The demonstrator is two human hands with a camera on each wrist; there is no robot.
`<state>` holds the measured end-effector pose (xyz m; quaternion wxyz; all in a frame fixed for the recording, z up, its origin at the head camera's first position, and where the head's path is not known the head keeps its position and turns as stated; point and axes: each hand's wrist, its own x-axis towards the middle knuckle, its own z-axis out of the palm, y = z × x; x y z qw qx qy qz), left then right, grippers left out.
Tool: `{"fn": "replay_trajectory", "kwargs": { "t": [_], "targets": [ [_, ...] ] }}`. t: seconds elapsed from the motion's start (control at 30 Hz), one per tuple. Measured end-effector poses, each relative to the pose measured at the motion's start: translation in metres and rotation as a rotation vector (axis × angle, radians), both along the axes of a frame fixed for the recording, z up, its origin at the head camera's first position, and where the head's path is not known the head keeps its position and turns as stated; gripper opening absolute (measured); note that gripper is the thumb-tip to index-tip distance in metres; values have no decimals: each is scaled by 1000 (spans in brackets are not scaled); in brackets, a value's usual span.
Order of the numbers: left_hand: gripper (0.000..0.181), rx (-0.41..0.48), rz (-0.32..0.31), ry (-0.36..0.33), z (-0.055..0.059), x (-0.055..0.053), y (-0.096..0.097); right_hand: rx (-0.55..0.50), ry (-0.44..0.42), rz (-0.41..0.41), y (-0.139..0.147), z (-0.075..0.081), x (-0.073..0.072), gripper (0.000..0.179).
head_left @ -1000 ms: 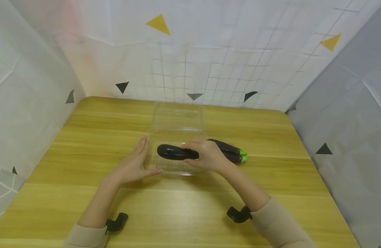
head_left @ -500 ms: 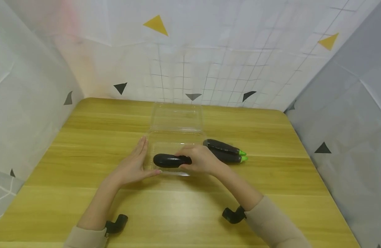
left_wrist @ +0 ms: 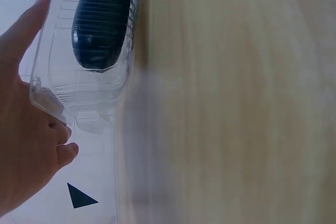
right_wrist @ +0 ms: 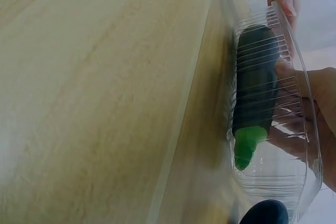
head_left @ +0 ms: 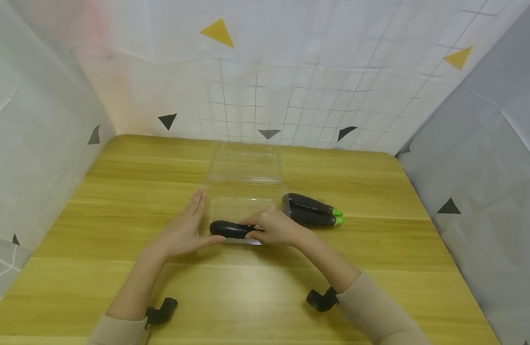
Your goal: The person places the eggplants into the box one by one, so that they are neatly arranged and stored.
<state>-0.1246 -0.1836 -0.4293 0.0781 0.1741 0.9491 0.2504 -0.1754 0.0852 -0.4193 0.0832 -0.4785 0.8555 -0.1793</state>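
A dark eggplant [head_left: 228, 229] with a green stem lies along the front side inside a clear plastic clamshell box [head_left: 230, 203]. My right hand [head_left: 275, 227] reaches over the box's right part and holds that eggplant between thumb and fingers. Through the ribbed wall in the right wrist view, the eggplant [right_wrist: 254, 82] shows near the box floor, its stem pointing at the right end. My left hand [head_left: 183, 230] rests against the box's left end, fingers extended along the side and thumb by the front rim. In the left wrist view the eggplant's rounded end [left_wrist: 102, 35] shows inside.
Two more dark eggplants [head_left: 310, 211] with green tips lie side by side just right of the box. Its clear lid [head_left: 245, 162] is folded back on the wooden table [head_left: 247, 297]. White patterned sheets [head_left: 265, 72] stand around the table's back and sides.
My right hand has brought the eggplant down and toward me, from above the box's middle to its front side. The left hand has stayed in place at the box.
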Motion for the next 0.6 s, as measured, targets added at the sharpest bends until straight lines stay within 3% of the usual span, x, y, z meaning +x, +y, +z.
{"fn": "replay_trajectory", "kwargs": {
  "t": [0.37,0.6],
  "targets": [
    [127,3,5,-8,1,-1,-1,19,-44,-64,2,1,1,38],
    [127,4,3,-7,1,-1,0,-86,-44,-154,12,4,-1,46]
  ]
}}
